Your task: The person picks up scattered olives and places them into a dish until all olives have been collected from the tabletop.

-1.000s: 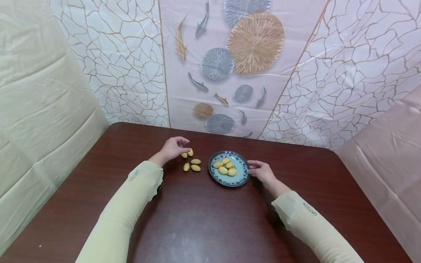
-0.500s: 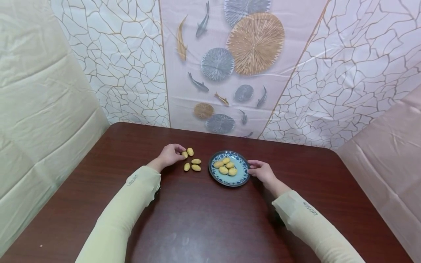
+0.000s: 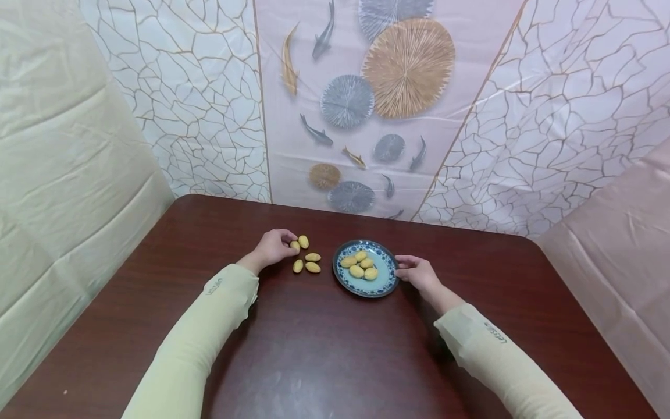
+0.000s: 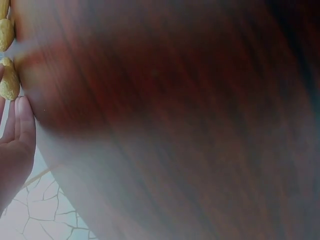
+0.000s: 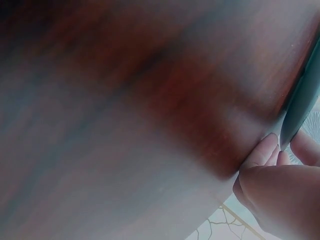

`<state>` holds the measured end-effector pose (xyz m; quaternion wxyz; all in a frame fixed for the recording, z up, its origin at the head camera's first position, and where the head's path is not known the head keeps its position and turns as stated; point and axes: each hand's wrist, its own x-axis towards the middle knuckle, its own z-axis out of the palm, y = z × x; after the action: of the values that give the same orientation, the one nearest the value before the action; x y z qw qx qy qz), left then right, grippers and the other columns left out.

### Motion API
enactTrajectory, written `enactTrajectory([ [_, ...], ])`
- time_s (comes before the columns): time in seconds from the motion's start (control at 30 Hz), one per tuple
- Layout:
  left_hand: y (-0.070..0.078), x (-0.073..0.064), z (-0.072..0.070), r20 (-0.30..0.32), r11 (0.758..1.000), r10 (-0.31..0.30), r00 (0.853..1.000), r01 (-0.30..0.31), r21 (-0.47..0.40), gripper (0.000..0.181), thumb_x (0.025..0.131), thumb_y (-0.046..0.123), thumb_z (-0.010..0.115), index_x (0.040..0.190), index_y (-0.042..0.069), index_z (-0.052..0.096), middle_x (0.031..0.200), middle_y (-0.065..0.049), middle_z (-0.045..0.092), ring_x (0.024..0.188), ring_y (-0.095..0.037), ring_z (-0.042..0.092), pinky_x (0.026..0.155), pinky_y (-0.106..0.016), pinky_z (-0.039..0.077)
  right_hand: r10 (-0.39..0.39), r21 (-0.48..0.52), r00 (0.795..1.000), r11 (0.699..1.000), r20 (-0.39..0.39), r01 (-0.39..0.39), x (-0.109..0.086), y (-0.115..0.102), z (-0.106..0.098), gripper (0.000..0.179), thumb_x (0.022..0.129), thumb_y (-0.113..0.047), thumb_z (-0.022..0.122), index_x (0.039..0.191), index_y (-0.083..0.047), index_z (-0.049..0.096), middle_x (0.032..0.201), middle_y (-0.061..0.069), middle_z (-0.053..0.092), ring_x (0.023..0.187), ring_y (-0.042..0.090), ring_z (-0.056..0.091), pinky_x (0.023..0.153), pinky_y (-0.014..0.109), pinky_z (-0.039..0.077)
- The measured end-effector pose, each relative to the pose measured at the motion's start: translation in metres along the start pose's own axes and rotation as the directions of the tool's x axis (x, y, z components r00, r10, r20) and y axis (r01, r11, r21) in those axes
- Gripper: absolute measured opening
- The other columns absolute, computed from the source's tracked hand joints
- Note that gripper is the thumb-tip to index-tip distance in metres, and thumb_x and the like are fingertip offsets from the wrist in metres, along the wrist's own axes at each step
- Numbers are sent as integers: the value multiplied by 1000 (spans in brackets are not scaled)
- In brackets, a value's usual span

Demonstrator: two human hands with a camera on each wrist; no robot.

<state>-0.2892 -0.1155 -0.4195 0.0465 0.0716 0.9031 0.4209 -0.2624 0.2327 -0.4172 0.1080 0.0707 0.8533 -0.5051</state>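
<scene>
Yellow oval pieces (image 3: 356, 271): five on the plate (image 3: 385, 266), five on the table (image 3: 303, 343) left of it
Left hand (image 3: 274, 247): left of the plate, thumb and fingers pinching one piece
Right hand (image 3: 419, 273): gripping the plate's right rim
Patterned backdrop (image 3: 293, 186): behind the plate

Five pieces (image 3: 357, 271) lie on the plate (image 3: 386, 269); five more (image 3: 313, 257) lie to its left.

Smooth glazed plate (image 3: 386, 269), rough nut-like pieces (image 3: 313, 267), shiny wood-grained table (image 3: 335, 343)
</scene>
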Motion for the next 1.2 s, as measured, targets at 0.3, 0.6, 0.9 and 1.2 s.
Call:
enactTrajectory([
  [0.3, -2, -1, 0, -17, 1000, -11, 1000, 10, -19, 35, 82, 14, 69, 111, -3, 63, 112, -19, 65, 99, -26, 62, 87, -36, 48, 2, 3, 1000, 1000, -4, -2, 1, 0, 0, 45, 87, -1, 59, 131, 2, 50, 119, 20, 56, 93, 16, 55, 75, 22, 50],
  [0.6, -3, 0, -3, -10, 998, 13, 1000, -14, -59, 37, 83, 15, 68, 114, -3, 63, 113, -19, 65, 96, -27, 63, 84, -35, 49, 8, 7, 1000, 1000, 10, -8, 1, 1, -1, 46, 89, -3, 59, 133, 0, 49, 123, 21, 54, 98, 17, 54, 81, 24, 50],
  [0.9, 6, 5, -5, -3, 993, 27, 1000, -27, -118, 38, 83, 15, 68, 118, 0, 62, 111, -17, 66, 99, -25, 63, 81, -31, 50, 23, -9, 1000, 1000, 12, -23, 1, 1, -1, 45, 89, -4, 58, 133, 0, 49, 124, 20, 54, 99, 19, 54, 81, 24, 50],
  [1.2, 23, 7, -4, 18, 985, 43, 999, -39, -170, 39, 83, 17, 69, 119, 3, 62, 109, -14, 67, 99, -23, 63, 83, -32, 51, 32, -8, 999, 999, 17, -32, 2, -2, -1, 45, 90, -5, 57, 134, -2, 48, 126, 19, 53, 102, 19, 53, 82, 24, 49],
])
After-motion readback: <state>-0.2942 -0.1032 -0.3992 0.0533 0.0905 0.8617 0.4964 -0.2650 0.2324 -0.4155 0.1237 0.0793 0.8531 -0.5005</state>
